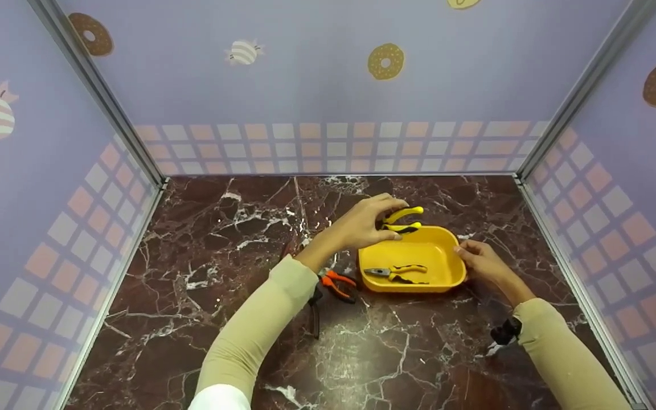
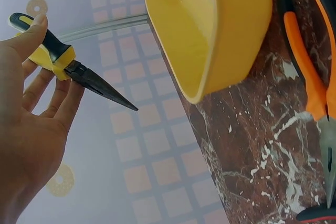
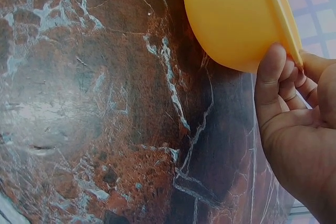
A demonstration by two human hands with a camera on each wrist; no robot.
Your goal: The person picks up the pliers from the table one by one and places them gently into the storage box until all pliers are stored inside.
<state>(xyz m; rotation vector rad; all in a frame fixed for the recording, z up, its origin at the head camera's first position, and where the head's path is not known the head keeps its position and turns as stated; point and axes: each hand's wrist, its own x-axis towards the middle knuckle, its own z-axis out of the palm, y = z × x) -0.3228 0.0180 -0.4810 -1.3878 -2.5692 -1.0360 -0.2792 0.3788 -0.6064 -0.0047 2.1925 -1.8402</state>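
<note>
My left hand [image 1: 367, 222] grips needle-nose pliers [image 2: 58, 56] with yellow and black handles, held over the far left rim of a yellow plastic bin [image 1: 442, 250]. In the left wrist view their dark jaws stick out past the fingers, beside the bin. My right hand [image 1: 484, 262] pinches the bin's right rim between thumb and fingers, as the right wrist view shows closely. Another pair of pliers [image 1: 388, 273], also yellow and black, lies on the bin's floor.
Orange-and-black pliers [image 1: 339, 285] lie on the dark marbled table [image 1: 214, 319] just left of the bin. Further dark handles [image 1: 315, 319] are partly covered by the left forearm. Patterned panels [image 1: 328, 85] in metal frames enclose the back and both sides.
</note>
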